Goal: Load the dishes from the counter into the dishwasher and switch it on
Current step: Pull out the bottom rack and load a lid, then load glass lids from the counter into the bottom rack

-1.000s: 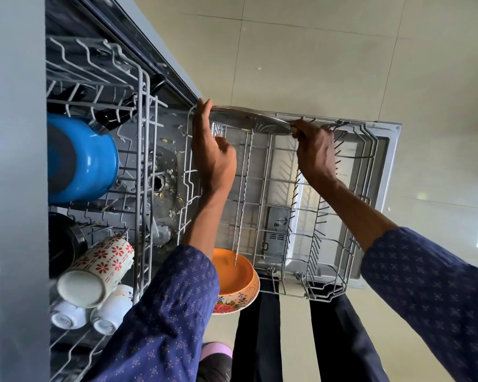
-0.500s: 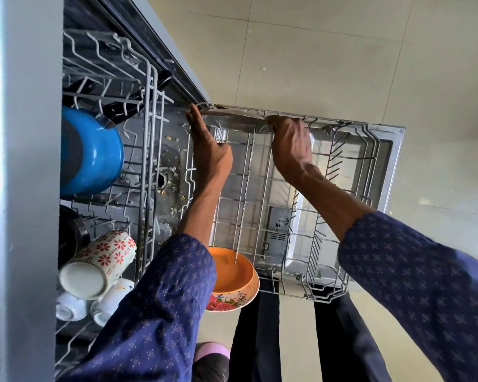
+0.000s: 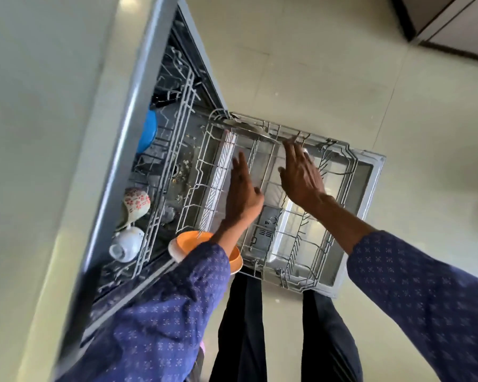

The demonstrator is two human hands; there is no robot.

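Observation:
The dishwasher stands open with its lower wire rack (image 3: 340, 172) pulled out over the door. A steel plate (image 3: 249, 127) lies on edge at the rack's far end. Above the rack, a little short of the plate, my left hand (image 3: 243, 194) and my right hand (image 3: 301, 175) hover with straight fingers and hold nothing. An orange bowl (image 3: 189, 242) sits at the rack's near left corner, partly behind my left sleeve. The upper rack (image 3: 174, 139) holds a blue pot (image 3: 148, 130), a floral mug (image 3: 135, 202) and a white cup (image 3: 126, 244).
The open dishwasher door (image 3: 367, 194) juts out over the pale tiled floor (image 3: 342, 64). My dark trouser legs (image 3: 240, 321) stand right at the rack's near edge. The counter top (image 3: 33, 133) fills the left side. A dark cabinet base (image 3: 453, 28) shows at the top right.
Both hands have let go of the steel plate and drawn back from it. The plate now rests at the rack's far end. My view has swung and lifted, so the counter shows.

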